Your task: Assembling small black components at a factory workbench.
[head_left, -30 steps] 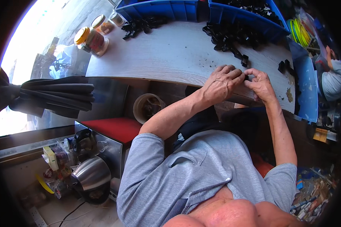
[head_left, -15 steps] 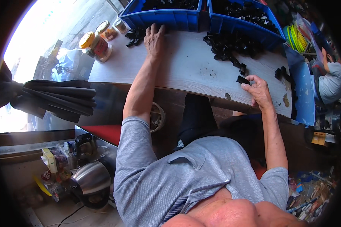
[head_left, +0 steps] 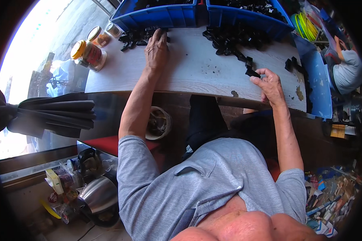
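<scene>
At the far left part of the table, my left hand (head_left: pixel 156 51) reaches over a small heap of black plastic pieces (head_left: pixel 129 39). Its fingers are stretched forward and bent slightly at the tips, which rest among the pieces; I cannot make out anything gripped. Nearer the table's front edge on the right, my right hand (head_left: pixel 271 86) pinches one small black plastic piece (head_left: pixel 251 72) between thumb and fingers. Just beyond that piece, a trail of loose pieces leads back to a larger black heap (head_left: pixel 233 38).
Two blue crates (head_left: pixel 161 18) (head_left: pixel 251 22) filled with black pieces line the table's back. Lidded jars (head_left: pixel 88 55) stand at the left edge. A light-blue bin (head_left: pixel 318 82) adjoins the right edge. A bucket (head_left: pixel 159 123) sits below; another person (head_left: pixel 347 72) is at far right.
The view has shifted a little. Black pieces now show on both sides of my left hand's fingers, which look closer together. My right hand keeps its pinch on the black piece, nearly unmoved.
</scene>
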Demonstrator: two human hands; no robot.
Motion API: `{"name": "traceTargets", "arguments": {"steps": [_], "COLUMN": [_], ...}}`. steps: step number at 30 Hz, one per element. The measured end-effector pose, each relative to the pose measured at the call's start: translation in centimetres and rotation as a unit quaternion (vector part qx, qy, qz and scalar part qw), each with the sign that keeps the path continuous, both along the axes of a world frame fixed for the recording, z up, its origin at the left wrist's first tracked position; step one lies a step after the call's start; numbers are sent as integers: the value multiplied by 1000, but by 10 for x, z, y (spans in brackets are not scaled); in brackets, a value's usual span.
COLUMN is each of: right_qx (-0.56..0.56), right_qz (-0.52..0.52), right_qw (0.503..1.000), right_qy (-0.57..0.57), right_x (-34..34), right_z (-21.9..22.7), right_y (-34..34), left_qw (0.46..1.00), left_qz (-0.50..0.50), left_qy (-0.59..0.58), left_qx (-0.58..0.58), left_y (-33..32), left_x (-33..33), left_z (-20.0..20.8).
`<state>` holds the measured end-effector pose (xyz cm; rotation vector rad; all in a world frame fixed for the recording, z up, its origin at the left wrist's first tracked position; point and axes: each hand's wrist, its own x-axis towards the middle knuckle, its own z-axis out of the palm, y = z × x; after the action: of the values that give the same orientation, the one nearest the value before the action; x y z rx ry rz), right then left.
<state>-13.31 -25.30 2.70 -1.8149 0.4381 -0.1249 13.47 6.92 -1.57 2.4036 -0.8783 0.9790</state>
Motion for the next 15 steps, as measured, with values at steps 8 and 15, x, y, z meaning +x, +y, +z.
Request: {"name": "traceTargets", "arguments": {"steps": [8, 15], "right_qx": [-4, 0], "right_qz": [-10, -14], "right_qw": [1000, 1000], "right_qy": [-7, -13], "right_x": [-1, -1], "right_z": [-6, -6], "right_y": [-4, -3], "left_qw": [999, 999], "left_qz": [24, 49], "left_qy": [26, 14], "left_qx": [-21, 10], "left_y": [5, 4], "left_x": [-8, -13], "left_z": [0, 6]}}
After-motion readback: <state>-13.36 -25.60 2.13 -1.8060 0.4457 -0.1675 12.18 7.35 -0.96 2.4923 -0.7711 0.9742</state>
